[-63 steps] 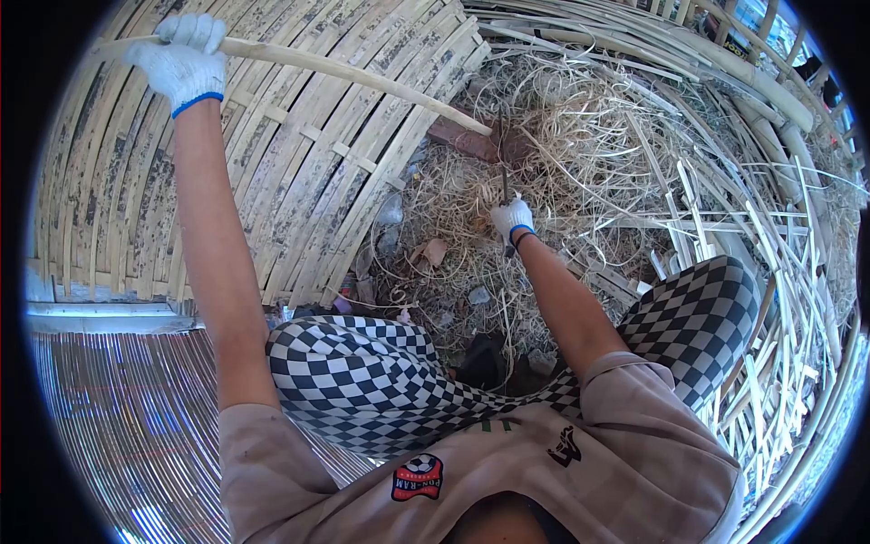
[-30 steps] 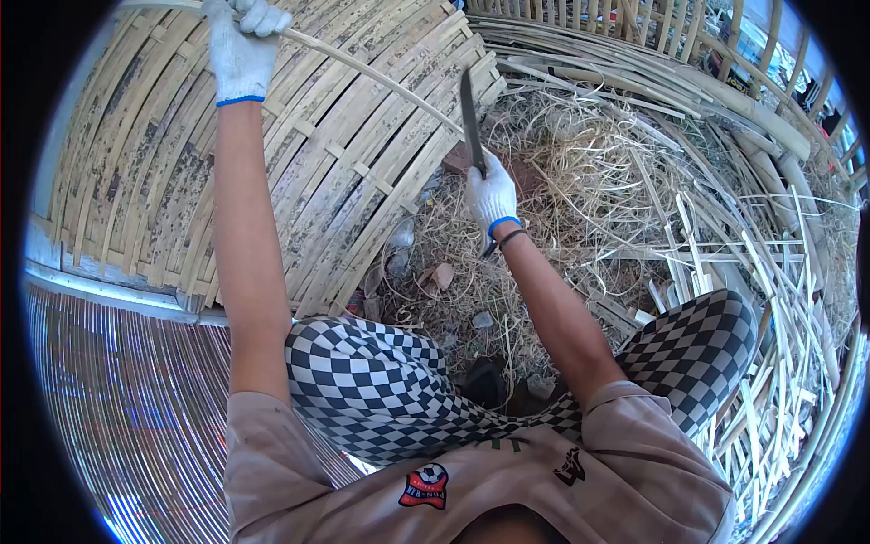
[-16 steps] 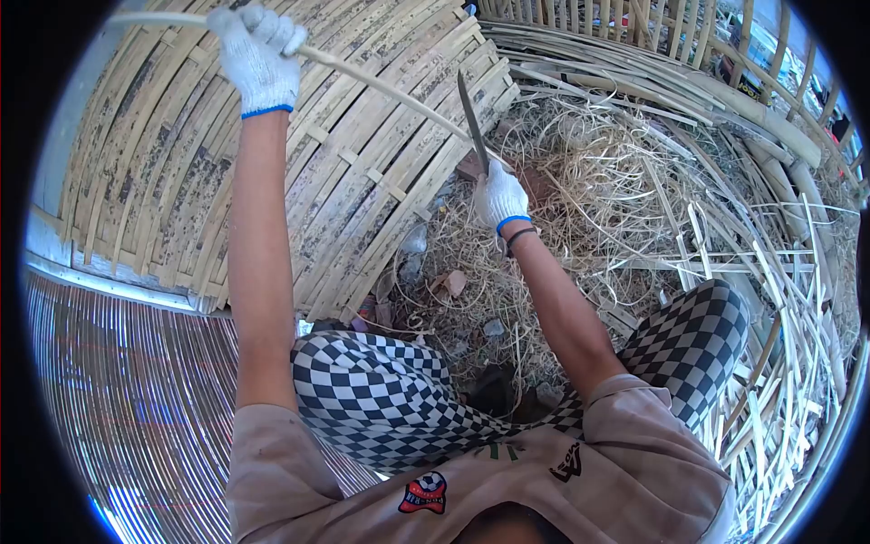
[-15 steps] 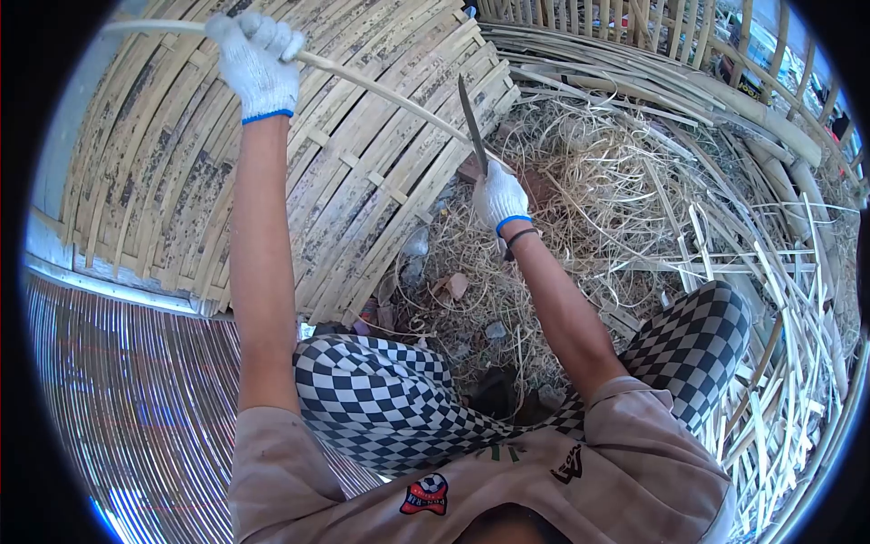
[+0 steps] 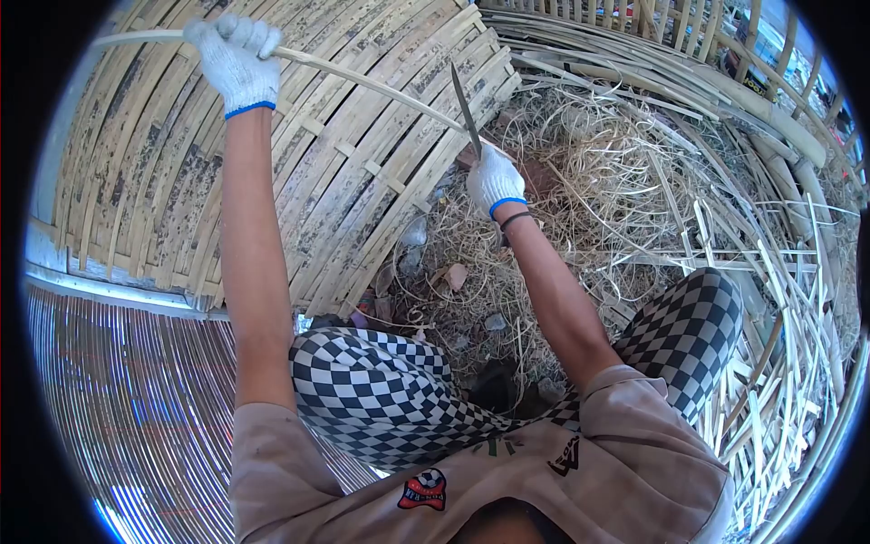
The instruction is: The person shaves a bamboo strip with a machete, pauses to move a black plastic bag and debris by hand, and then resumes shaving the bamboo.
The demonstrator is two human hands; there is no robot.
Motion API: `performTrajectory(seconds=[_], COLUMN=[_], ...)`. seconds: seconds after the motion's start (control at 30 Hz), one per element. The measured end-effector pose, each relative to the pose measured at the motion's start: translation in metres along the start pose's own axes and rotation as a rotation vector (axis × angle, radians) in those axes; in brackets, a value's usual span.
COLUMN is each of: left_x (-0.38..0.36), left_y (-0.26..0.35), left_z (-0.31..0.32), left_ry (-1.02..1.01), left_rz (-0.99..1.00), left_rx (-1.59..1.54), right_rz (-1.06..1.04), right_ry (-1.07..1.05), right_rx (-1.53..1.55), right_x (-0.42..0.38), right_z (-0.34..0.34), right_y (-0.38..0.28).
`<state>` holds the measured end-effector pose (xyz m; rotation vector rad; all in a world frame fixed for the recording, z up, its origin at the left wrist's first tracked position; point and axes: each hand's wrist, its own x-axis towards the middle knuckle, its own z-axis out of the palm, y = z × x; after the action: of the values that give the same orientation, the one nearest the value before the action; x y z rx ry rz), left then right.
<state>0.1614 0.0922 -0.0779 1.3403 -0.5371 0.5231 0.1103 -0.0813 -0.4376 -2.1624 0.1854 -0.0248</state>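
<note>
My left hand (image 5: 237, 65), in a white knit glove with a blue cuff, is wrapped round a long pale bamboo strip (image 5: 362, 80) at the upper left. The strip bows down to the right and meets the knife at my other hand. My right hand (image 5: 495, 181), gloved the same way, is closed on a knife. The dark, narrow knife blade (image 5: 465, 107) points up and slightly left, crossing the strip's right end. Whether the fingers of my right hand also press on the strip is hidden.
A woven bamboo panel (image 5: 299, 163) slopes at the upper left. Curly shavings (image 5: 607, 181) cover the ground beyond my right hand. Split bamboo strips (image 5: 788, 381) are heaped at the right, with a slatted fence (image 5: 680, 23) behind. My checkered knees are bent below.
My left hand has moved a little left, drawing the strip with it. The right hand and the knife have shifted slightly left.
</note>
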Motion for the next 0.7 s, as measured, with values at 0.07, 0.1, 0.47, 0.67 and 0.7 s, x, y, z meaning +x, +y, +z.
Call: performTrajectory(seconds=[0.07,0.1,0.47,0.67,0.7], left_x=[0.002,0.0,0.007,0.003,0.003], left_y=[0.0,0.002,0.003,0.004,0.005], left_z=[-0.002,0.002,-0.015,-0.008,-0.004], left_ry=[-0.02,-0.005,-0.112,-0.042,-0.053], left_rz=[-0.012,-0.017,-0.066,-0.077,-0.074], left_rx=[-0.012,-0.026,-0.186,-0.143,-0.137], right_rz=[-0.029,-0.091,-0.009,-0.268,-0.267], right_ry=[0.005,0.017,0.029,0.108,0.128], right_rx=[0.017,0.013,-0.041,0.049,0.039], right_x=[-0.018,-0.026,-0.01,-0.037,-0.032], right_z=[-0.026,-0.035,0.007,-0.023,-0.018], right_y=[-0.033,-0.049,0.006,-0.06,-0.053])
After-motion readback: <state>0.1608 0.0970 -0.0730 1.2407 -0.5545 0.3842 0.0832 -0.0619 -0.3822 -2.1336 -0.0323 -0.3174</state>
